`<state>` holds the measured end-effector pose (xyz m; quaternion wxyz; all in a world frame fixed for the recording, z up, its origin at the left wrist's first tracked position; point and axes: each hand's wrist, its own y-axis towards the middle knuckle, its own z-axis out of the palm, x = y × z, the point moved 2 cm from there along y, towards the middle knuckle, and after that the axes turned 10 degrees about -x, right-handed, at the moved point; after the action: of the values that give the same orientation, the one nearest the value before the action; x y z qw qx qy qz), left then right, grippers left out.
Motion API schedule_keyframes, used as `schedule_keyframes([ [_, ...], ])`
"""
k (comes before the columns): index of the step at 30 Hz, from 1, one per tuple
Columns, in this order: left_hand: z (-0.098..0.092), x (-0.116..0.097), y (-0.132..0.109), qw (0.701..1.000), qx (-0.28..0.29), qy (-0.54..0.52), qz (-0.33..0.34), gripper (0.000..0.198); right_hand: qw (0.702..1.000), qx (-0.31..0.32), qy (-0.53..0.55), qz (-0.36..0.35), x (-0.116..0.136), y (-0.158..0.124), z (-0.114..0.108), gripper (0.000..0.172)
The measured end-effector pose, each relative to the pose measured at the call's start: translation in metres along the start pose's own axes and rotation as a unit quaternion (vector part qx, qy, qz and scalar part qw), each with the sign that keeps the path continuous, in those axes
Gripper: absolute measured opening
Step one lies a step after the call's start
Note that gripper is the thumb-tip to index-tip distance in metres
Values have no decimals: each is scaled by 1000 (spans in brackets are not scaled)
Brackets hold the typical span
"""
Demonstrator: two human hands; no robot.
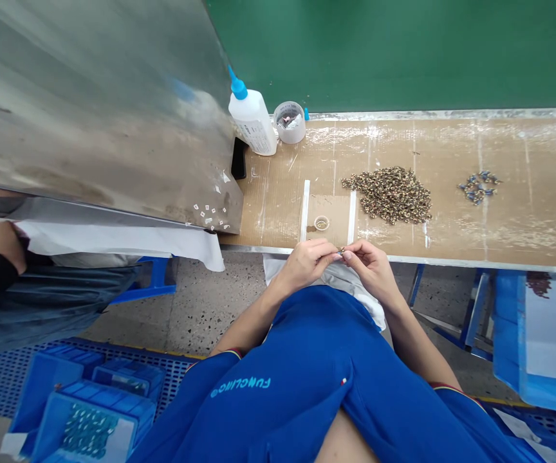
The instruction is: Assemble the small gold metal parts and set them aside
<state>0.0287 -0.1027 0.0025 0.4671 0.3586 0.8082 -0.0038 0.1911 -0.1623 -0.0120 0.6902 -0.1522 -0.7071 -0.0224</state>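
Two big surfaces dominate the head view: a scuffed brushed-steel panel [99, 109] at left and a flat green backing board [394, 51] behind; below them runs a long tan workbench top [538, 173] under shiny clear tape; blue plastic crates [85, 418] sit on the floor at lower left; a seated co-worker's dark-clad body [17, 302] shows at far left; the person's bright blue shirt [307, 360] fills the bottom; on the bench stand a white plastic glue bottle with a blue nozzle [251, 119] and a small clear plastic cup [289, 122]; a wide heap of gold-and-dark metal pieces [389, 195] lies mid-bench, a smaller cluster of blue-and-silver pieces [478, 186] further right; a brown cardboard square [336, 215] lies between two white strips, with a small round metal ring [322, 222] on it; left hand [307, 263] and right hand [369, 270] are together, fingertips meeting just at the bench's near edge, pinching a tiny gold metal piece [342, 251]; its long axis is too small to tell; the heap lies forward and right, nearer the right hand; the ring lies straight ahead, nearer the left hand.
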Motion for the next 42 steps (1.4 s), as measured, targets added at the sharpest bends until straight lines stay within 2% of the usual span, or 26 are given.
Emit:
schedule_keyframes([
  [9,-5,1,-4,1000,-3,20,0,31,1000,19,-19,-17,6,0,5,43],
  [15,-5,-2,-7,999,-30,4,26,30,999,33,-26,-26,13,-1,7,42],
  [20,-6,-3,-7,999,-39,-9,15,31,999,26,-17,-22,17,0,7,43],
  [25,-10,-4,-5,1000,-15,0,-2,31,1000,14,4,-12,17,2,6,44],
  [33,-12,-7,-6,999,8,24,25,27,1000,20,3,-8,15,3,0,43],
  [42,-8,-14,-4,998,-55,-2,22,32,999,1,14,-43,14,-4,5,38],
])
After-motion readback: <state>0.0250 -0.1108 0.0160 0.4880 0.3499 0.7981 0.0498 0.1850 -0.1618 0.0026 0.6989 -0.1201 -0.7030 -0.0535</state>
